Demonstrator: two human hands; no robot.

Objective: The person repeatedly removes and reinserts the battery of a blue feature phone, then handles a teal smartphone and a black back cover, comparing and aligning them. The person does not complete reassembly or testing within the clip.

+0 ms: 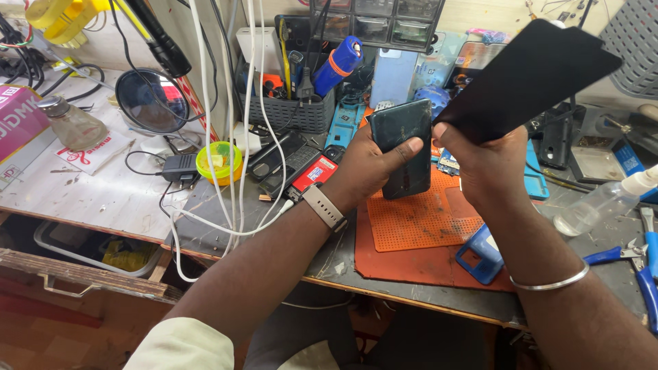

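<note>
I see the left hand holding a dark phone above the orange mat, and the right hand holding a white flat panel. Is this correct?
One detail is wrong: the flat panel in the right hand is black, not white. The head view shows it raised and tilted. The rest stands: the left hand holds the dark phone above the orange mat.

Tight bench, one open patch

My left hand [373,168] and right hand [480,164] had room only above the orange mat [418,219]; white cables [233,137] hung leftward; a spray bottle [603,202] and blue pliers [634,264] crowded the right.
</note>
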